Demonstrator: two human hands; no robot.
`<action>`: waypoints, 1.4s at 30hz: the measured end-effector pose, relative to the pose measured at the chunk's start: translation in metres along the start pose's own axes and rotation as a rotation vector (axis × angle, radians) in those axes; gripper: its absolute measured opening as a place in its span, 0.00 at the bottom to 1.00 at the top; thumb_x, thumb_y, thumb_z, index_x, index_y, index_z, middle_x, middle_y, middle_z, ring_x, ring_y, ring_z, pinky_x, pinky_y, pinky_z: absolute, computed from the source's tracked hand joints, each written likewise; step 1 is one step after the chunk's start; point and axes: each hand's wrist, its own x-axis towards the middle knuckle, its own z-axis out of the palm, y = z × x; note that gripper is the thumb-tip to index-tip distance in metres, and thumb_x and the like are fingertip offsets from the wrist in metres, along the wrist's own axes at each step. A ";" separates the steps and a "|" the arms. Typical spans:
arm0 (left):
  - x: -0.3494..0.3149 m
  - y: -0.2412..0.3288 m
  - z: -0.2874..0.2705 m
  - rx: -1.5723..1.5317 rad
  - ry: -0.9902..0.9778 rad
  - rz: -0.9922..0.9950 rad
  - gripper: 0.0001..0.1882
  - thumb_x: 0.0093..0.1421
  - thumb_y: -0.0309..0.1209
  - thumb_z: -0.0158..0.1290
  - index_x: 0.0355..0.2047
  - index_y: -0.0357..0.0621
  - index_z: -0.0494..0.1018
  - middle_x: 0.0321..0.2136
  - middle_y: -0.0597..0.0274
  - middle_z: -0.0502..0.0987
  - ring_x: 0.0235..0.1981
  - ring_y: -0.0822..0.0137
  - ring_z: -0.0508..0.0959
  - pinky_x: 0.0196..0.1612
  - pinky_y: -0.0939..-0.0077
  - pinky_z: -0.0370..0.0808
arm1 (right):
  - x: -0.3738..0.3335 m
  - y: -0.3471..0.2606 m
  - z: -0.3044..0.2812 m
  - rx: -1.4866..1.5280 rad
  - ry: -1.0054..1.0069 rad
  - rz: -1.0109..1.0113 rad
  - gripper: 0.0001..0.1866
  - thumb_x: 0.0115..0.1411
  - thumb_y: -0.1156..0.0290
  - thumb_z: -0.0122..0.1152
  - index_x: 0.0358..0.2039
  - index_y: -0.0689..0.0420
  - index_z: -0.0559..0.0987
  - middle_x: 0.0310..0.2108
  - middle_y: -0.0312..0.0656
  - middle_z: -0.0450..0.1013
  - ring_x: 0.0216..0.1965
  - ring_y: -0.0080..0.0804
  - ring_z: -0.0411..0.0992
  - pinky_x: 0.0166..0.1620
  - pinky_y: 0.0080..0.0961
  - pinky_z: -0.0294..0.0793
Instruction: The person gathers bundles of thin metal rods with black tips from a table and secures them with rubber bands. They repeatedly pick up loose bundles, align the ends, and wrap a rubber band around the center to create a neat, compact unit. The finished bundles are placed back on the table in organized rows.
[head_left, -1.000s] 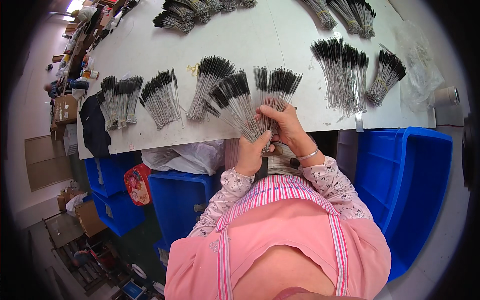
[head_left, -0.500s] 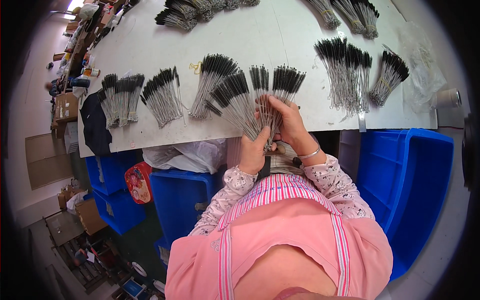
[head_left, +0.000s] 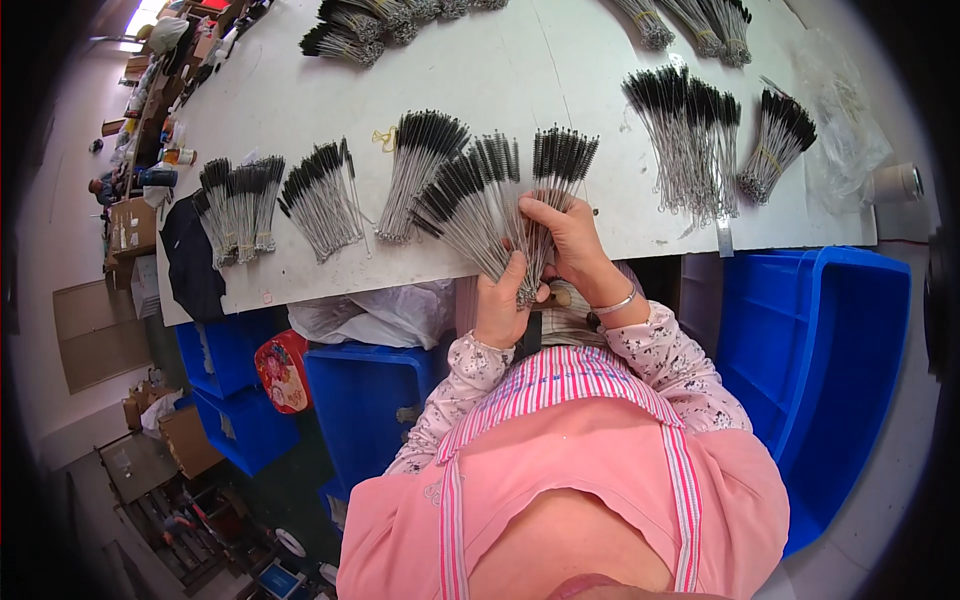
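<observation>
Fanned out between my hands is a bunch of thin wire-handled brushes (head_left: 470,200) with black bristle tips pointing away from me. My left hand (head_left: 502,300) is closed round their looped wire ends, thumb on top. My right hand (head_left: 568,238) grips the right-hand part of the fan, its thumb laid across the wires of a smaller group of brushes (head_left: 563,160). A gap shows between that group's bristles and the rest. The fingers under the bunch are mostly hidden. Just beyond lies a loose pile of brushes (head_left: 425,170) on the white table (head_left: 500,80).
More brush piles lie left (head_left: 240,205) and right (head_left: 690,140); a tied bundle (head_left: 778,145) is beside clear plastic (head_left: 840,130). Others line the far side. Blue bins (head_left: 810,380) stand below the table's near edge, with a white plastic bag (head_left: 375,315) and a dark cloth (head_left: 190,250) at left.
The middle group of brushes has shifted left against the left part of the fan. My right thumb has moved left a little, and the right group stands closer together.
</observation>
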 end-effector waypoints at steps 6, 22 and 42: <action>0.000 0.001 0.005 -0.001 0.004 -0.021 0.13 0.66 0.34 0.47 0.47 0.41 0.67 0.36 0.63 0.74 0.30 0.71 0.75 0.23 0.77 0.70 | -0.007 -0.010 0.007 0.041 0.010 0.021 0.06 0.58 0.72 0.59 0.32 0.61 0.74 0.24 0.35 0.68 0.23 0.25 0.72 0.30 0.33 0.82; -0.007 0.003 0.018 0.088 0.146 -0.061 0.13 0.64 0.34 0.50 0.47 0.44 0.69 0.35 0.65 0.78 0.30 0.72 0.77 0.22 0.79 0.70 | 0.002 0.003 -0.003 0.153 0.238 0.094 0.09 0.55 0.71 0.57 0.24 0.63 0.71 0.20 0.39 0.66 0.17 0.31 0.68 0.19 0.37 0.78; -0.014 0.017 0.042 0.100 0.236 -0.210 0.11 0.62 0.30 0.52 0.45 0.46 0.69 0.35 0.67 0.77 0.31 0.73 0.78 0.30 0.75 0.76 | 0.006 -0.003 -0.015 0.125 0.265 0.177 0.13 0.53 0.71 0.64 0.29 0.69 0.73 0.23 0.48 0.72 0.18 0.42 0.73 0.17 0.41 0.76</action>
